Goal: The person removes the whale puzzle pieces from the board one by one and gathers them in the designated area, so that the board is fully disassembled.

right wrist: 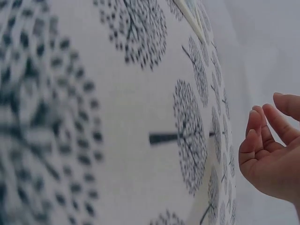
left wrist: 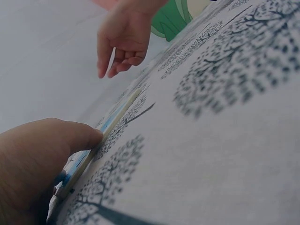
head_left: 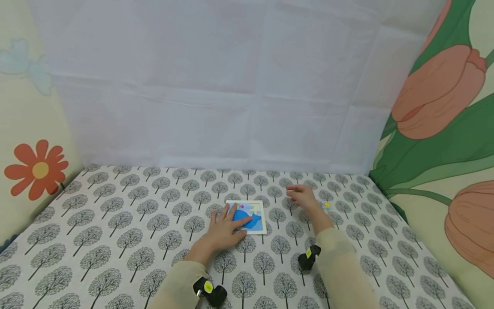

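A flat picture board (head_left: 254, 225) with a white border and a blue whale picture lies on the tabletop. A pale patch shows in its upper right. My left hand (head_left: 224, 229) rests on the board's left part with fingers spread, covering some of the picture. In the left wrist view its thumb (left wrist: 86, 136) lies at the board's edge. Raised above the cloth to the right of the board, my right hand (head_left: 302, 197) has loosely bent fingers and nothing in them. A small piece with yellow on it (head_left: 326, 204) lies just right of that hand, too small to make out.
A white cloth printed with grey trees (head_left: 162, 223) covers the table. Behind it hangs a white sheet (head_left: 212, 86). Walls painted with flowers stand at left and right. Each wrist wears a black camera, one on the left (head_left: 210, 292) and one on the right (head_left: 308, 258).
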Tool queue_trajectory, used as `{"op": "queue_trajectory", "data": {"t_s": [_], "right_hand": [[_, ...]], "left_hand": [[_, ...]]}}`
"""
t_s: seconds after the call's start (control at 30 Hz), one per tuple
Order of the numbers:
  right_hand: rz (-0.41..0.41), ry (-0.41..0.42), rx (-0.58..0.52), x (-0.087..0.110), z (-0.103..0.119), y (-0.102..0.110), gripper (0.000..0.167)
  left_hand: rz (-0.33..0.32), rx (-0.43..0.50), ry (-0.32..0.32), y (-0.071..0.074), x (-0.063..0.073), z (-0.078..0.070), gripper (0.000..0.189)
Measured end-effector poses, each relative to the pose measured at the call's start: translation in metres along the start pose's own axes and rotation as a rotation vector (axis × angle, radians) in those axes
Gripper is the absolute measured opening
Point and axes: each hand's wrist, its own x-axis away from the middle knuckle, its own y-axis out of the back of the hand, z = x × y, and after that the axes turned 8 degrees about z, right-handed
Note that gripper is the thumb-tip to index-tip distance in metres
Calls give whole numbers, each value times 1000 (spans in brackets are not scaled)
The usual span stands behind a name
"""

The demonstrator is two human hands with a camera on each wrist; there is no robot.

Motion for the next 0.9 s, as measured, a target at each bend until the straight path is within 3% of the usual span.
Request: {"op": "queue_trajectory", "data": {"t_s": [0.13, 0.37, 0.9], "right_hand": [[7, 4, -8, -1, 3, -10, 30], [-10, -67, -71, -2, 7, -31, 26], [83, -9, -27, 1, 10, -67, 23]], "left_hand": [[3, 6, 1, 2, 1, -2, 40], [5, 0, 12, 3, 1, -2, 40], [20, -2, 32, 1, -1, -2, 41]]}}
